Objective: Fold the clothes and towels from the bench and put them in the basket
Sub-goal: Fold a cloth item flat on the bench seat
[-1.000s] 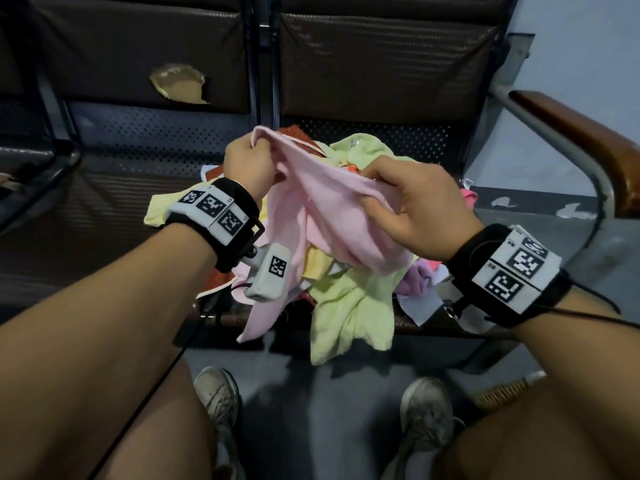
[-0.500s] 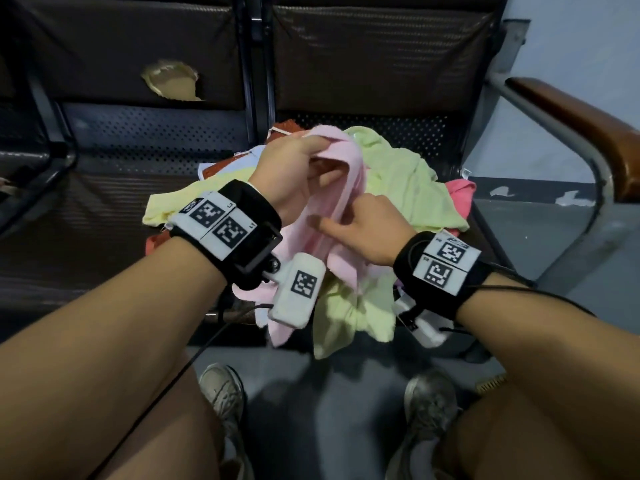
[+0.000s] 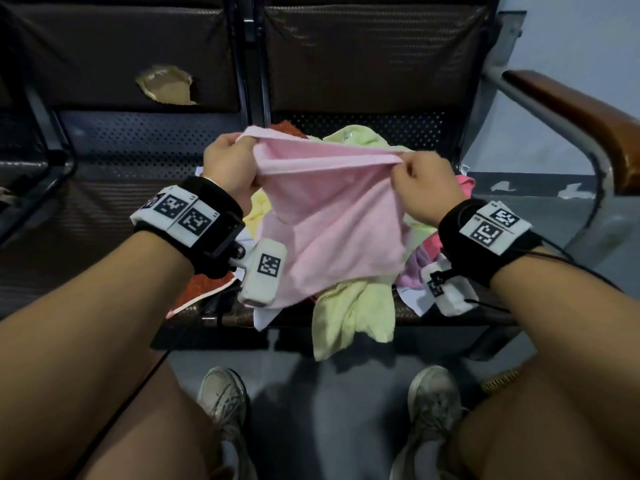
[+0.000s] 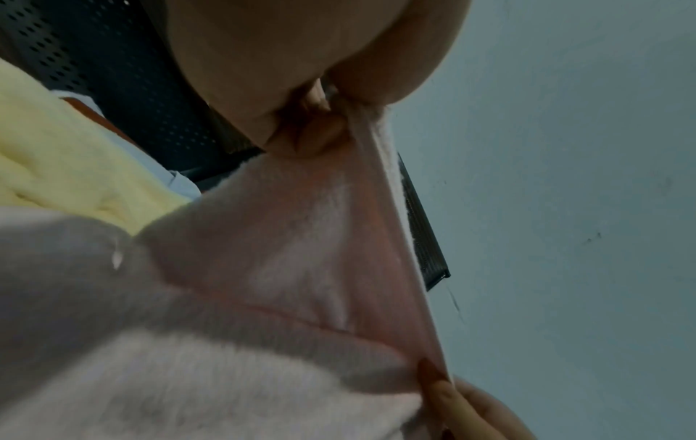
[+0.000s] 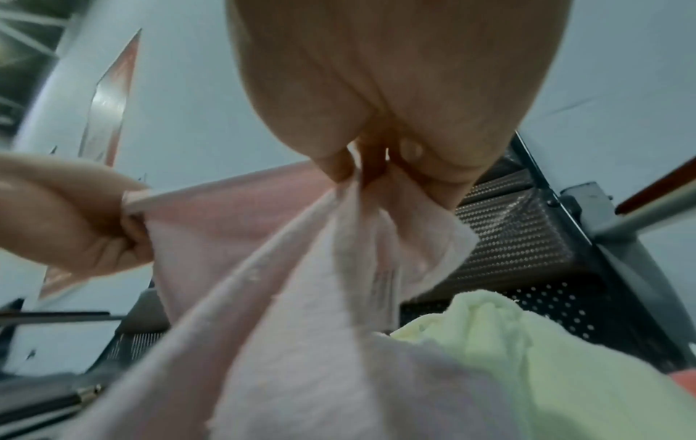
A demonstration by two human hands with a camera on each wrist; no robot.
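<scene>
A pink towel (image 3: 332,216) hangs stretched between my two hands above the pile on the bench (image 3: 114,209). My left hand (image 3: 230,159) pinches its upper left corner, seen close in the left wrist view (image 4: 331,119). My right hand (image 3: 415,174) pinches the upper right corner, shown in the right wrist view (image 5: 373,169). The top edge runs taut between them. Under the pink towel lie a pale yellow-green towel (image 3: 349,317), a red cloth (image 3: 204,289), a hot pink piece (image 3: 464,183) and a lilac piece (image 3: 412,271). A woven basket edge (image 3: 502,379) peeks out by my right knee.
The bench has dark perforated seats and torn padded backrests (image 3: 166,86). A wooden armrest (image 3: 585,112) on a metal frame stands at the right. My two shoes (image 3: 221,400) rest on the grey floor below the seat edge. A grey wall (image 3: 568,36) is behind.
My hands were close together bunching the pink towel half a second ago. They have moved apart, and the towel's top edge is now spread taut between them.
</scene>
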